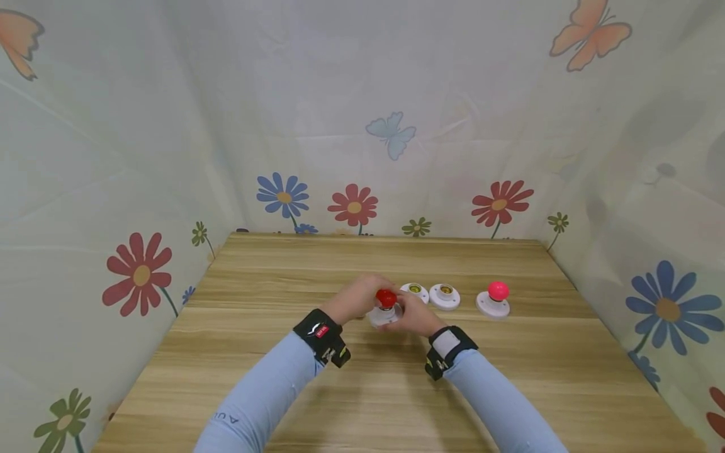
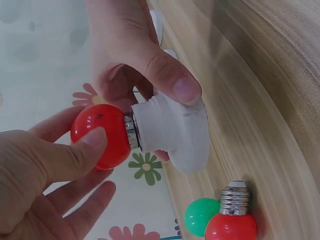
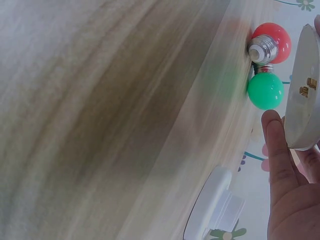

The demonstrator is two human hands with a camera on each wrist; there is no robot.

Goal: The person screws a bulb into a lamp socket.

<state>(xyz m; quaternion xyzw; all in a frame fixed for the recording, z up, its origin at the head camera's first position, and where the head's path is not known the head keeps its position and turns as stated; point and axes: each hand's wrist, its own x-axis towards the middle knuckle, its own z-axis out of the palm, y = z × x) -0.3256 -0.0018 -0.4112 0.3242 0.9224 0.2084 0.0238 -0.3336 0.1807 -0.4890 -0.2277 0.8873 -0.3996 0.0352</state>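
Observation:
My left hand [image 1: 358, 298] pinches a round red light bulb [image 2: 100, 135] between thumb and fingers. The bulb's metal screw base is partly inside a white lamp socket [image 2: 155, 125], with some of the metal showing at the rim. Around the socket's round base curls my right hand [image 1: 418, 316], its thumb pressing on the edge. In the right wrist view the underside of the socket [image 3: 300, 117] shows brass terminals, so it is held off the tabletop. The fingertips of both hands are partly hidden in the head view.
Two sockets without bulbs, one [image 1: 415, 290] and another [image 1: 444, 297], stand beyond the right hand. Farther right, a pinkish-red bulb [image 1: 498, 290] sits in its own socket [image 1: 493, 308]. A loose red bulb [image 2: 231, 228] and green bulb [image 2: 200, 216] lie on the wooden table [image 1: 272, 377].

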